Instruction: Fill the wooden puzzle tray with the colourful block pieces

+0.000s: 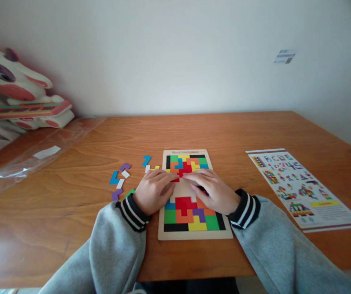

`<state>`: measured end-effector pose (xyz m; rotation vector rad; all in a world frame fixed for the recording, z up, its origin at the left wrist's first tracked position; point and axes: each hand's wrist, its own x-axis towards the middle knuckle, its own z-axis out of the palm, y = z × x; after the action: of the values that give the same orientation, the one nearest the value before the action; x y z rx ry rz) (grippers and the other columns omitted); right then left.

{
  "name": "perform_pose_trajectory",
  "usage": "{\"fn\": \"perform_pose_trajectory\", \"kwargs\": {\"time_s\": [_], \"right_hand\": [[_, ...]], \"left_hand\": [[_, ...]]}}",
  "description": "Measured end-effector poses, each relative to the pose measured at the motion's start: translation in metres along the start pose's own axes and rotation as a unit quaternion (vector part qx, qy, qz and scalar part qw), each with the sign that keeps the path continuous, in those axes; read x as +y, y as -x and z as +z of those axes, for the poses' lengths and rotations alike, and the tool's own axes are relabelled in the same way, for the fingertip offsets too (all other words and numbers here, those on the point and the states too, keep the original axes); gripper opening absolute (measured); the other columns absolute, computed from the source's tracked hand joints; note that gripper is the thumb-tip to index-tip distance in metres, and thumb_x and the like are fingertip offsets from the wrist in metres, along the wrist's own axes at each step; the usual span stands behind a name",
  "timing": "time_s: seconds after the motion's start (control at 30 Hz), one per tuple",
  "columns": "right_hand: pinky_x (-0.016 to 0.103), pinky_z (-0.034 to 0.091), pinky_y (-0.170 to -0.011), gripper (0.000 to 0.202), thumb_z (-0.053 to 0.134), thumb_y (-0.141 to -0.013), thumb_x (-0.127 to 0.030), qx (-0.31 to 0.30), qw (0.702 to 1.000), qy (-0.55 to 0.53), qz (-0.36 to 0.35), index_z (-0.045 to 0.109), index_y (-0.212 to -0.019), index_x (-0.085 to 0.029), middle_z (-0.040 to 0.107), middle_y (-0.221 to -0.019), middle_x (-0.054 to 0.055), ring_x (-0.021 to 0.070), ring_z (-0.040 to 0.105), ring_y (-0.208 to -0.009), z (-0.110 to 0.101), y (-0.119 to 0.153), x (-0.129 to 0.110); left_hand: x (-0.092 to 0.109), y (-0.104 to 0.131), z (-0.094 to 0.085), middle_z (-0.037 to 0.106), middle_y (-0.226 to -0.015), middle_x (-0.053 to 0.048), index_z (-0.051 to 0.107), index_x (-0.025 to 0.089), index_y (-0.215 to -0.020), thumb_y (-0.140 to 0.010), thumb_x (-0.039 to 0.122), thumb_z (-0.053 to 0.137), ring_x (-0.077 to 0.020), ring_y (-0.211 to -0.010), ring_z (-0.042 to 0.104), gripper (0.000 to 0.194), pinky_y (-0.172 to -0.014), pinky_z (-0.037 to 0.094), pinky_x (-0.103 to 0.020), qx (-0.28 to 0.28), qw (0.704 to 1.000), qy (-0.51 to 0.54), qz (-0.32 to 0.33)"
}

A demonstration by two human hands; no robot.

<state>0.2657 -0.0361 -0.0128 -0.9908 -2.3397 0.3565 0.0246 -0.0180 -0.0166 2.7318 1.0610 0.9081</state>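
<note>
A pale wooden puzzle board [195, 235] lies in front of me, its top and bottom filled with colored block pieces and a bare strip across the middle. Over its left side rests my left hand [155, 190], fingers stretched and thumb apart. Its fingertips reach a red puzzle piece [176, 179] at the upper edge of the bare strip. From the other side comes my right hand [214, 190], fingers extended and thumb apart, its fingertips beside the same red area. Both palms cover parts of the board. Whether either hand presses on a piece is hard to see.
Loose pieces lie left of the board, among them a blue one [114, 178], a purple one [117, 194] and a white one [120, 183]. A printed pattern sheet [304, 188] is at right. A clear plastic bag [19, 165] and a toy dog keyboard [31, 110] occupy the left.
</note>
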Motion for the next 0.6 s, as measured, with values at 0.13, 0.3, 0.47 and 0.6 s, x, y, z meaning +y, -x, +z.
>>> {"fn": "perform_pose_trajectory", "kwargs": {"time_s": [0.13, 0.3, 0.47, 0.6], "right_hand": [[0.046, 0.05, -0.099, 0.028, 0.046, -0.1, -0.02, 0.049, 0.998, -0.003, 0.025, 0.061, -0.124, -0.024, 0.07, -0.121, 0.007, 0.0229, 0.064, -0.112, -0.002, 0.0, 0.004], [0.045, 0.051, -0.098, 0.023, 0.046, -0.1, -0.023, 0.133, 0.988, -0.009, 0.072, 0.062, -0.117, -0.022, 0.069, -0.114, 0.009, 0.0239, 0.063, -0.11, -0.005, 0.0, 0.015], [0.04, 0.054, -0.089, 0.019, 0.051, -0.098, -0.026, 0.176, 0.979, -0.023, 0.095, 0.062, -0.113, -0.022, 0.068, -0.107, 0.008, 0.0219, 0.065, -0.098, -0.006, 0.0, 0.023], [0.038, 0.055, -0.086, 0.018, 0.053, -0.097, -0.028, 0.183, 0.977, -0.026, 0.105, 0.062, -0.112, -0.022, 0.068, -0.105, 0.007, 0.0209, 0.066, -0.092, -0.003, 0.001, 0.027]], "left_hand": [[0.0, -0.001, -0.002, 0.075, -0.112, -0.007, 0.068, 0.019, -0.109, -0.092, 0.015, 0.054, -0.0228, -0.096, 0.068, 0.022, -0.088, 0.053, -0.042, 0.025, 1.0, 0.003, -0.017], [-0.002, -0.004, -0.012, 0.075, -0.107, -0.007, 0.069, 0.019, -0.105, -0.094, 0.017, 0.053, -0.021, -0.1, 0.069, 0.02, -0.088, 0.055, -0.038, 0.08, 0.989, 0.086, -0.095], [-0.021, -0.002, -0.035, 0.075, -0.104, -0.009, 0.069, 0.016, -0.108, -0.094, 0.038, 0.058, -0.0187, -0.086, 0.07, 0.028, -0.076, 0.058, -0.032, 0.183, 0.932, 0.193, -0.247], [-0.051, 0.018, -0.064, 0.073, -0.112, -0.01, 0.068, 0.018, -0.113, -0.091, 0.047, 0.06, -0.0221, -0.094, 0.069, 0.037, -0.088, 0.056, -0.038, 0.184, 0.949, 0.078, -0.245]]}}
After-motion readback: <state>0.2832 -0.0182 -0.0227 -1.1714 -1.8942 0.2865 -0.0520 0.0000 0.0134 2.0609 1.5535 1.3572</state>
